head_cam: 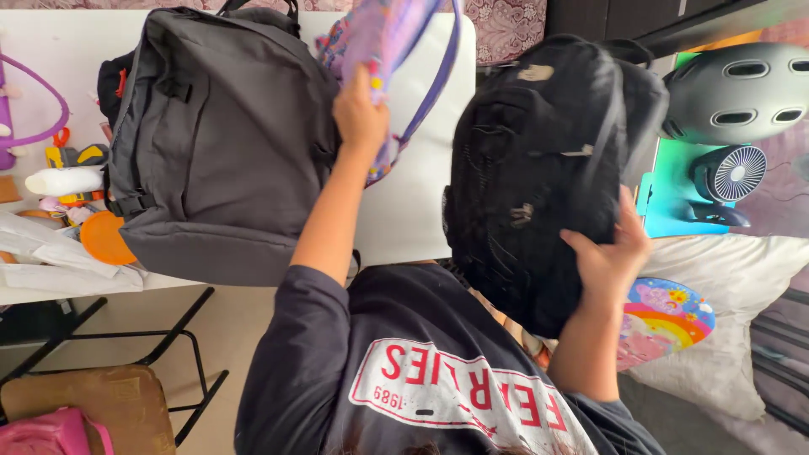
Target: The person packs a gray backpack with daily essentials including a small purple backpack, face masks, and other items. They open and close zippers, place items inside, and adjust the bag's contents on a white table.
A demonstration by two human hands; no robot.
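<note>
- grey backpack [215, 143] lying on white table [417, 211]
- orange disc [105, 238] at table's left edge
- dark helmet [737, 91], small fan [731, 177] below it
- white pillow [742, 286] bottom right

We are finding bare white table [417, 202] lying open between the grey backpack [219, 143] at nine o'clock and the black backpack [539, 168] blocking three o'clock.
</note>
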